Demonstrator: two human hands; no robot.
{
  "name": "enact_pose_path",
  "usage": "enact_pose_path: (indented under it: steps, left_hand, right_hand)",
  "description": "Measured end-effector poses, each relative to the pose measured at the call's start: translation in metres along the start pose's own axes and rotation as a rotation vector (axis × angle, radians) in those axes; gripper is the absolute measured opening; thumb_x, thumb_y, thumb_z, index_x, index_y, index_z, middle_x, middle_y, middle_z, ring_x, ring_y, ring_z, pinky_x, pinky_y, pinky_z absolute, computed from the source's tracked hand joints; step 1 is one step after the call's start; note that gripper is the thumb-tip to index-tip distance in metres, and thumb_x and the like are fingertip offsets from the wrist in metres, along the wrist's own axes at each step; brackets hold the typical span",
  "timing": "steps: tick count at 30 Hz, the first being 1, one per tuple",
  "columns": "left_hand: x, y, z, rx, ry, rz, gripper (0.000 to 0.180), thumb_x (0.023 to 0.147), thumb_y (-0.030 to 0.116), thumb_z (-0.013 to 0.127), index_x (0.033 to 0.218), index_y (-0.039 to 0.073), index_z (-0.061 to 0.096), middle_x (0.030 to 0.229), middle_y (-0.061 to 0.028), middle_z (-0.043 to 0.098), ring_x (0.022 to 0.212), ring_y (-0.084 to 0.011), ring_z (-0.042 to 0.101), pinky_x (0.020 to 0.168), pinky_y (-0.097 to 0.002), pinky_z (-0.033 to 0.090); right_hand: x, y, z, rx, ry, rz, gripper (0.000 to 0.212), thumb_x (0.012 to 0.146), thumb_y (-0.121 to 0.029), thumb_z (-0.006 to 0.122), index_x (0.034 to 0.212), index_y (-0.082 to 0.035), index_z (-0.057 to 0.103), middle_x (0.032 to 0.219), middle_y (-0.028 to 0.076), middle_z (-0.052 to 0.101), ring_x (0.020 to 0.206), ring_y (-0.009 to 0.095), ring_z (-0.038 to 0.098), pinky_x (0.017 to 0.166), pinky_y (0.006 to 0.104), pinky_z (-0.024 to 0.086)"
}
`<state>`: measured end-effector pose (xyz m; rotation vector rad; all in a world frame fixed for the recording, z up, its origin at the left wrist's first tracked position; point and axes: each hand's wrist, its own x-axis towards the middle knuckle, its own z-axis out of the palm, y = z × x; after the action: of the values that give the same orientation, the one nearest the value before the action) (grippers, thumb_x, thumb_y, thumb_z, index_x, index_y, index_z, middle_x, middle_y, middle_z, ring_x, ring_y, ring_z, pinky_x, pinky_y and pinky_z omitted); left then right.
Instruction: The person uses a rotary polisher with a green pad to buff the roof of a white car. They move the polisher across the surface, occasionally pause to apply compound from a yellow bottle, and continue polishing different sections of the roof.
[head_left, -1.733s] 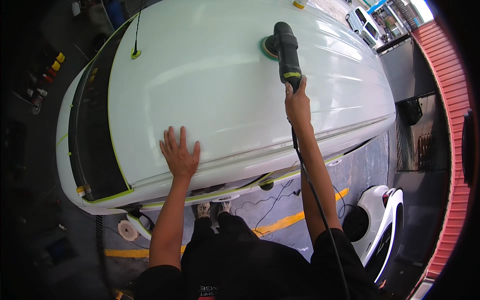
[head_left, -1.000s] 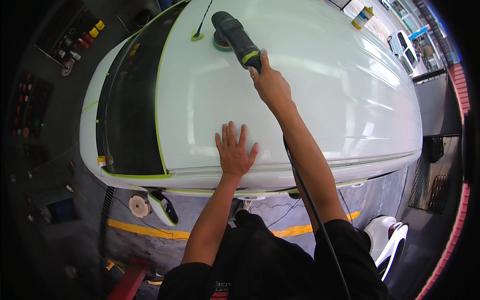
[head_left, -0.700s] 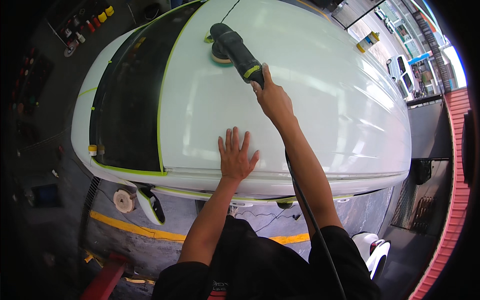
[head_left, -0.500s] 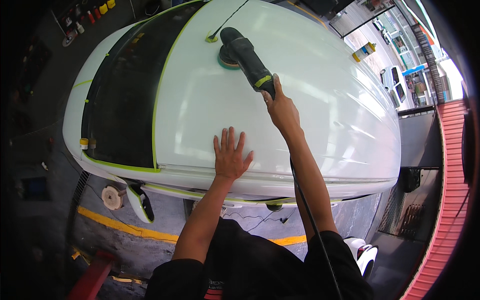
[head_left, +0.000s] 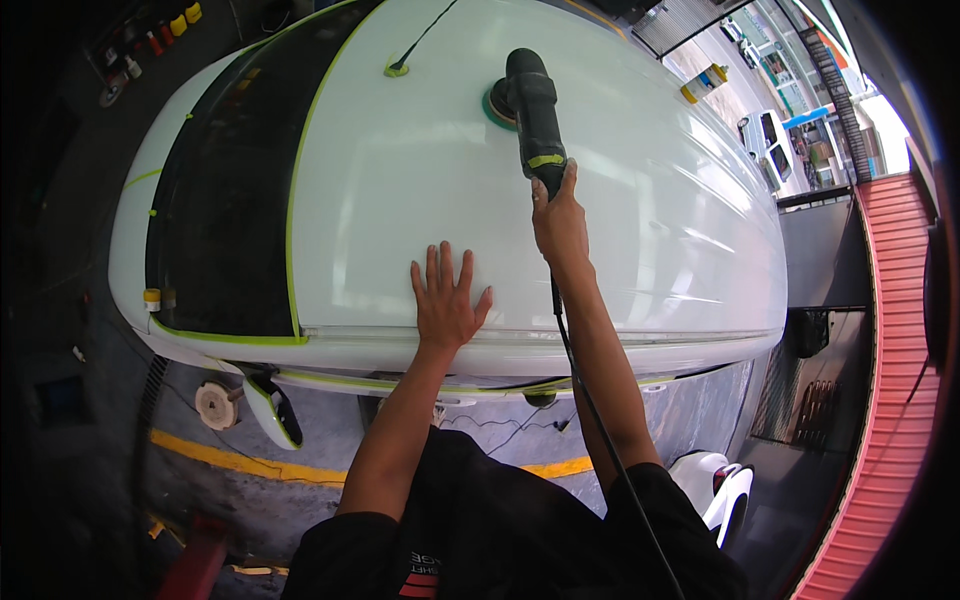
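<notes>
A white car roof [head_left: 400,190] spreads out in front of me. My right hand [head_left: 561,222] is wrapped round the rear handle of a black car polisher [head_left: 538,115], with a green strip of tape near its grip. The polisher's round green pad [head_left: 498,104] rests on the roof, partly hidden under the tool head. Its black power cord [head_left: 590,408] trails back along my right forearm. Flat on the roof near its close edge lies my left hand [head_left: 447,300], fingers spread, holding nothing. Green masking tape [head_left: 297,215] borders the dark windscreen [head_left: 225,200].
A taped antenna [head_left: 397,69] rises from the roof ahead. One yellow-and-white container [head_left: 704,84] stands at the roof's far right, a smaller one [head_left: 152,299] beside the windscreen. The side mirror [head_left: 273,410] juts out below, near a round pale pad [head_left: 217,405].
My right hand has swung the polisher to the right across the roof, and the tool now points more straight ahead. My left hand stays flat on the roof. The view has shifted slightly.
</notes>
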<state>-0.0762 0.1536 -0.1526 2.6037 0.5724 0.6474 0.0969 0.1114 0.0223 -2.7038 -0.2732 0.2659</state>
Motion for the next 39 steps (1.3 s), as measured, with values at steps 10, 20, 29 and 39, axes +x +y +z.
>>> enact_pose_path:
  steps: [10,20,29,39]
  left_hand:
    - [-0.001,0.000,0.004,0.052,-0.111,0.001,0.076,0.096,0.051,0.066,0.159,0.012,0.046,0.166,-0.0237,0.033,0.157,-0.0451,0.028,0.125,-0.0685,0.020]
    - [0.000,0.004,0.003,0.089,-0.072,0.027,0.074,0.097,0.048,0.065,0.158,0.009,0.047,0.165,-0.0253,0.035,0.155,-0.0474,0.032,0.124,-0.0680,0.022]
    - [0.002,0.006,0.001,0.046,-0.034,0.007,0.068,0.098,0.047,0.063,0.153,0.009,0.053,0.165,-0.0243,0.037,0.154,-0.0461,0.034,0.124,-0.0680,0.022]
    - [0.002,-0.001,0.002,0.001,-0.034,-0.011,0.070,0.096,0.049,0.065,0.154,0.011,0.053,0.165,-0.0237,0.037,0.154,-0.0450,0.034,0.125,-0.0682,0.021]
  right_hand:
    - [-0.049,-0.024,0.044,-0.046,-0.137,-0.304,0.076,0.108,-0.047,0.056,0.170,-0.019,0.023,0.087,0.024,0.074,0.078,0.043,0.074,0.066,0.0517,0.056]
    - [-0.044,0.011,0.024,-0.090,-0.087,-0.296,0.070,0.109,-0.047,0.056,0.170,-0.034,0.025,0.091,0.021,0.070,0.079,0.040,0.073,0.069,0.0504,0.057]
    - [0.043,-0.005,-0.013,-0.076,0.013,-0.235,0.068,0.111,-0.033,0.053,0.170,-0.024,0.023,0.095,0.024,0.075,0.087,0.041,0.075,0.075,0.0516,0.058]
    - [0.083,-0.079,0.026,-0.126,-0.005,-0.354,0.069,0.108,-0.036,0.056,0.169,-0.024,0.027,0.101,0.021,0.078,0.096,0.041,0.076,0.081,0.0514,0.058]
